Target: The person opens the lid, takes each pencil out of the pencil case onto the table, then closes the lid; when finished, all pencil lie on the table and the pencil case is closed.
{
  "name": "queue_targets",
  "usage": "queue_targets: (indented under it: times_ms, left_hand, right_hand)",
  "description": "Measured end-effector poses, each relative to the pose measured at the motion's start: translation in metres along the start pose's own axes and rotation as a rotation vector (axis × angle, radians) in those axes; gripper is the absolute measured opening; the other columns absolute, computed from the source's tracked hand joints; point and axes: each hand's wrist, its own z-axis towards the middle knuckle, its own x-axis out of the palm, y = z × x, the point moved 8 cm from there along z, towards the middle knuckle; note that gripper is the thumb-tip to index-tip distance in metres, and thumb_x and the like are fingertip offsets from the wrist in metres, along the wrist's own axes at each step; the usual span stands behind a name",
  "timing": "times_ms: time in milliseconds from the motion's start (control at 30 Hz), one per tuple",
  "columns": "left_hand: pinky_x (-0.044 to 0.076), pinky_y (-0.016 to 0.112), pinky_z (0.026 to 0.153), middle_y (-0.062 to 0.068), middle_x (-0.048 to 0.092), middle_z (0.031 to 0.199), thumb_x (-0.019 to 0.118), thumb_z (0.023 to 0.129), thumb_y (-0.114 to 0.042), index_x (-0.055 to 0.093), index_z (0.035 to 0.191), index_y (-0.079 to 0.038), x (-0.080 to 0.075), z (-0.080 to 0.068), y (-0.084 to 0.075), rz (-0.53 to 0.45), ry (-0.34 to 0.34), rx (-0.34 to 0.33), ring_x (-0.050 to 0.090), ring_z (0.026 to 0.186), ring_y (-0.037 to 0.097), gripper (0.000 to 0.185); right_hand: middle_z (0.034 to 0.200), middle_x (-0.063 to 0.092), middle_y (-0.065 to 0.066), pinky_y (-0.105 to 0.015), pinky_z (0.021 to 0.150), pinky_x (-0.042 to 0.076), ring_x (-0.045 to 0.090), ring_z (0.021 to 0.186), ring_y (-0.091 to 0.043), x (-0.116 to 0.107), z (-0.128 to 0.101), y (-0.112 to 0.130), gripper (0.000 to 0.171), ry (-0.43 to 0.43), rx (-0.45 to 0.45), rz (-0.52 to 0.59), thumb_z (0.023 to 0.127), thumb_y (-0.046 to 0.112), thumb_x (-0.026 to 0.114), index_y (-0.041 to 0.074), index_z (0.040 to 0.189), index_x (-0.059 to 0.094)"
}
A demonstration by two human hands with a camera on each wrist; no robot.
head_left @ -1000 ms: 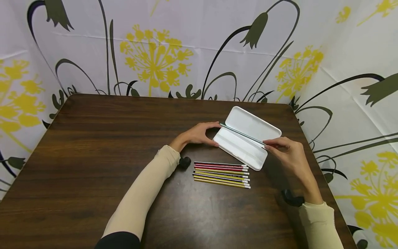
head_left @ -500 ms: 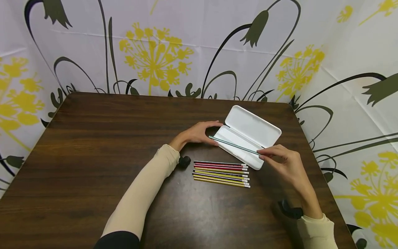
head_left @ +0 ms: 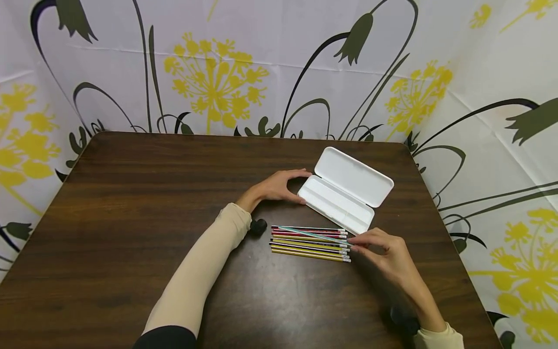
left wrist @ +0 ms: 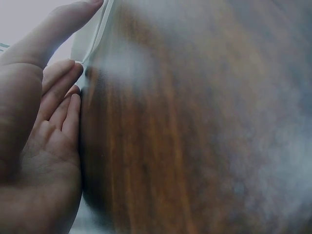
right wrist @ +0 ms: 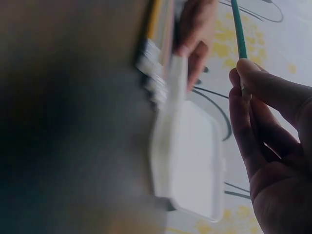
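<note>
A white pencil case [head_left: 337, 203] lies with its lid [head_left: 354, 175] folded back; a lengthwise divider shows in its tray. At its left end my left hand [head_left: 279, 186] holds it, thumb at the near corner and index finger at the far one. My right hand [head_left: 388, 252] pinches a green pencil [right wrist: 238, 29] near its eraser end between thumb and fingers. In the head view the green pencil slants across a row of pencils [head_left: 305, 247] in front of the case. These are striped red, yellow and black, white erasers [right wrist: 155, 73] pointing right.
All of this is on a dark brown wooden table [head_left: 174, 194]. Its right edge runs close beyond the case and right hand. A white cloth [head_left: 283, 72] with a yellow and green flower print hangs behind and to the right.
My right hand has moved the green pencil from over the case toward me and left, to above the pencil row. The left hand and the case stay in place.
</note>
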Motion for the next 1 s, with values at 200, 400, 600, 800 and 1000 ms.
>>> queue_targets:
  times_ms: [200,400,600,800,1000]
  left_hand:
    - [0.025,0.035,0.112,0.007,0.035,0.155,0.087,0.074,-0.034,0.050,0.145,-0.020,0.000,0.000,-0.001,-0.004,0.000,0.008,0.029,0.141,0.015,0.081]
    - [0.025,0.035,0.112,0.007,0.034,0.156,0.088,0.074,-0.034,0.050,0.145,-0.020,-0.002,-0.001,-0.002,-0.003,-0.002,0.002,0.028,0.142,0.015,0.083]
    - [0.025,0.037,0.112,0.007,0.034,0.156,0.088,0.074,-0.034,0.049,0.145,-0.019,-0.002,-0.001,-0.001,-0.006,0.005,0.003,0.028,0.142,0.015,0.082]
    - [0.025,0.036,0.112,0.006,0.034,0.156,0.087,0.074,-0.035,0.050,0.145,-0.020,-0.001,0.000,0.000,0.000,0.003,0.008,0.028,0.142,0.014,0.082]
    - [0.025,0.036,0.112,0.006,0.034,0.156,0.088,0.074,-0.035,0.049,0.145,-0.020,-0.001,-0.001,0.000,0.005,0.004,0.001,0.028,0.142,0.014,0.082]
  right_hand:
    - [0.094,0.072,0.002,-0.020,0.076,0.050,0.066,0.087,-0.014,0.020,-0.019,-0.005,0.031,0.064,0.019,0.027,0.074,-0.008,0.081,0.010,0.099,0.077]
    - [0.094,0.071,0.005,-0.020,0.078,0.050,0.066,0.089,-0.013,0.026,-0.025,-0.013,0.028,0.101,0.097,0.003,0.075,-0.002,0.081,0.015,0.097,0.078]
    - [0.094,0.071,0.007,-0.019,0.076,0.049,0.066,0.089,-0.012,0.029,-0.025,-0.016,0.026,0.121,0.083,-0.039,0.076,0.000,0.081,0.015,0.097,0.078]
    - [0.094,0.070,0.011,-0.016,0.075,0.048,0.065,0.089,-0.007,0.030,-0.022,-0.017,0.025,0.138,0.071,-0.083,0.078,0.001,0.081,0.018,0.097,0.079]
    - [0.094,0.068,0.015,-0.016,0.074,0.047,0.063,0.087,-0.003,0.032,-0.019,-0.019,0.023,0.149,0.085,-0.154,0.079,0.005,0.082,0.020,0.095,0.079]
